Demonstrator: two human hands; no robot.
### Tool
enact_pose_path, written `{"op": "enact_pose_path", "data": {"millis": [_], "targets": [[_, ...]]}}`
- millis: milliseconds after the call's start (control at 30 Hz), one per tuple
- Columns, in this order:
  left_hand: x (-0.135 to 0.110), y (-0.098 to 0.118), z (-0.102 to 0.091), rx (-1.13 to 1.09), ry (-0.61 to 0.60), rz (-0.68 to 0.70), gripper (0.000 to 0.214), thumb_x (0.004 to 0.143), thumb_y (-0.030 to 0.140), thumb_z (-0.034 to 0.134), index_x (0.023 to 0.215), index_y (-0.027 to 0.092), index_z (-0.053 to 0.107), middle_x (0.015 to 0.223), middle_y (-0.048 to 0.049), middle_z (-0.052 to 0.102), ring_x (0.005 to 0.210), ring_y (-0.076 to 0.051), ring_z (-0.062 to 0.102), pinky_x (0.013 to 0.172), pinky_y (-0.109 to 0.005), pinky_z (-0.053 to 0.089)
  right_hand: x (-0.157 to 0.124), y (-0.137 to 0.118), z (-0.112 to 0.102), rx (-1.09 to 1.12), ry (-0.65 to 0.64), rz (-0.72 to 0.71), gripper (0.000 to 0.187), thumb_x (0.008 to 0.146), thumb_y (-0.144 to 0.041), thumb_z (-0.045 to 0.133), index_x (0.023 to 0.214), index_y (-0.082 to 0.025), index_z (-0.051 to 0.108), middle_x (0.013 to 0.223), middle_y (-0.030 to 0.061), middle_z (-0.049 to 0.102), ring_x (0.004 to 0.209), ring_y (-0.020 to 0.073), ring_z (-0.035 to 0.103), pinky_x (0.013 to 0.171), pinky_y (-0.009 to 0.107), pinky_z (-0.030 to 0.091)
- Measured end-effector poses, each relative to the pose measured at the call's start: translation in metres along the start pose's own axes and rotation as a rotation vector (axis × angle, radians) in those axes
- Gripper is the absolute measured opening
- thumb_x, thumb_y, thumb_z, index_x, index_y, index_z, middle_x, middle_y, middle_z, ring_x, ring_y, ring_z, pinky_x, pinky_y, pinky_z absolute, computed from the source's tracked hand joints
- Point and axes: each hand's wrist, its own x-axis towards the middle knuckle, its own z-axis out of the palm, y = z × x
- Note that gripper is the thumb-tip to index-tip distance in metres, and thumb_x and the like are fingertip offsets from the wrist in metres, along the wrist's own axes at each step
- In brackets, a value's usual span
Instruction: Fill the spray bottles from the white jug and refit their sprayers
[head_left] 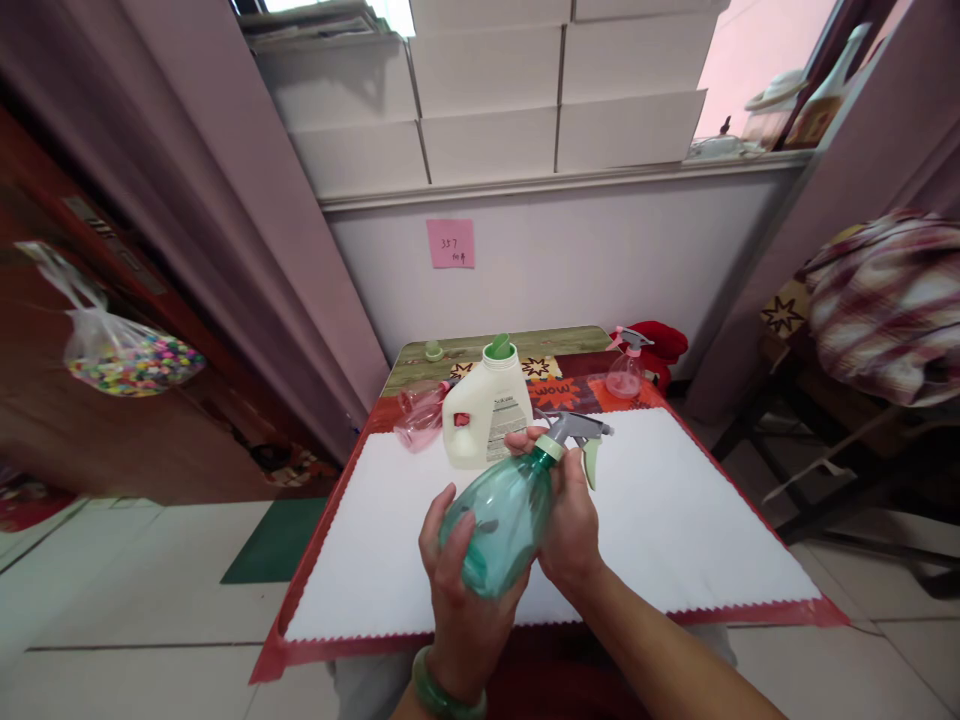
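Note:
A teal see-through spray bottle (pixel 506 515) with a grey and pale green trigger head (pixel 574 432) is tilted above the front of the table, its nozzle pointing right. My left hand (pixel 461 580) grips the bottle's lower body, fingers spread around it. At the neck, just under the pale green collar, my right hand (pixel 570 520) is closed around the bottle; some of its fingers are hidden behind. Behind the bottle stands a cream detergent jug (pixel 487 410) with a green spout in its uncapped mouth.
A pink spray bottle (pixel 424 412) lies left of the jug. Another pink sprayer (pixel 624 370) stands at the back right. A green cap (pixel 434 350) sits at the back left. A white cloth (pixel 675 520) covers the table. Plaid fabric (pixel 892 300) is piled at right.

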Motion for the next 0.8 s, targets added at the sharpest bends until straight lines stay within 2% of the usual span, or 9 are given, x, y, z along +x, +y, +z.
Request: {"op": "enact_pose_path", "data": {"millis": [100,167,267,367,400,467,533,667,800], "targets": [[-0.003,0.002,0.0,0.005,-0.029,0.005,0.075,0.052,0.023,0.105,0.112,0.03,0.06,0.146,-0.0138,0.057,0.145,-0.042,0.051,0.118,-0.061,0.044,0.002,-0.001,0.0,0.037,0.104,0.009,0.051,0.094,-0.073,0.065,0.115,-0.028,0.075,0.11,0.0041,0.083,0.116,0.0278,0.072,0.105,0.045,0.052],[-0.005,0.005,-0.001,-0.024,-0.05,-0.072,0.082,0.054,0.025,0.105,0.122,0.031,0.059,0.149,-0.0136,0.056,0.145,-0.04,0.052,0.119,-0.057,0.044,0.002,-0.004,0.001,0.037,0.12,0.005,0.045,0.092,-0.068,0.071,0.112,-0.028,0.076,0.109,0.0041,0.082,0.113,0.0276,0.073,0.104,0.045,0.053],[-0.004,0.013,-0.004,-0.222,-0.131,-0.351,0.097,0.061,0.036,0.103,0.143,0.031,0.052,0.144,-0.0136,0.061,0.132,-0.036,0.062,0.107,-0.05,0.055,0.004,-0.01,0.001,0.063,0.082,-0.002,0.039,0.088,-0.064,0.078,0.105,-0.028,0.076,0.105,0.0038,0.08,0.109,0.0273,0.072,0.103,0.045,0.054],[0.003,0.026,-0.005,-0.52,-0.205,-0.659,0.087,0.079,0.067,0.084,0.151,0.031,0.05,0.144,-0.0157,0.064,0.115,-0.035,0.069,0.083,-0.048,0.064,0.007,-0.017,-0.002,0.061,0.002,0.012,0.043,0.081,-0.065,0.085,0.097,-0.026,0.075,0.097,0.0041,0.077,0.105,0.0283,0.071,0.1,0.045,0.055],[0.007,0.03,-0.005,-0.583,-0.203,-0.746,0.082,0.085,0.072,0.076,0.15,0.03,0.052,0.146,-0.0164,0.064,0.112,-0.035,0.07,0.076,-0.047,0.065,0.008,-0.019,-0.003,0.055,-0.018,0.024,0.045,0.078,-0.065,0.087,0.094,-0.025,0.075,0.095,0.0044,0.076,0.105,0.0287,0.07,0.1,0.045,0.055],[0.013,0.038,-0.004,-0.635,-0.176,-0.886,0.072,0.09,0.071,0.07,0.148,0.029,0.057,0.148,-0.0164,0.064,0.109,-0.034,0.071,0.07,-0.045,0.065,0.011,-0.022,-0.005,0.041,-0.054,0.059,0.047,0.074,-0.065,0.09,0.09,-0.024,0.075,0.092,0.0047,0.075,0.103,0.0288,0.069,0.099,0.045,0.055],[0.018,0.043,-0.004,-0.643,-0.172,-0.959,0.066,0.09,0.064,0.075,0.143,0.025,0.064,0.145,-0.0168,0.067,0.108,-0.033,0.071,0.069,-0.044,0.065,0.013,-0.025,-0.007,0.022,-0.098,0.077,0.045,0.073,-0.063,0.091,0.087,-0.024,0.074,0.092,0.0045,0.074,0.103,0.0284,0.069,0.1,0.045,0.055],[0.023,0.045,-0.007,-0.672,-0.167,-1.027,0.055,0.087,0.057,0.081,0.126,0.018,0.076,0.137,-0.0165,0.073,0.114,-0.036,0.072,0.077,-0.045,0.066,0.014,-0.03,-0.009,0.031,-0.164,0.089,0.037,0.082,-0.058,0.085,0.102,-0.028,0.075,0.096,0.0022,0.072,0.107,0.0278,0.068,0.102,0.045,0.054],[0.024,0.042,-0.012,-0.761,-0.29,-1.165,0.061,0.088,0.059,0.08,0.125,0.011,0.077,0.12,-0.0206,0.079,0.098,-0.036,0.079,0.078,-0.043,0.067,0.013,-0.033,-0.008,0.074,-0.2,0.132,0.037,0.085,-0.054,0.082,0.111,-0.03,0.073,0.098,0.0019,0.072,0.11,0.0284,0.068,0.104,0.047,0.054]]}}
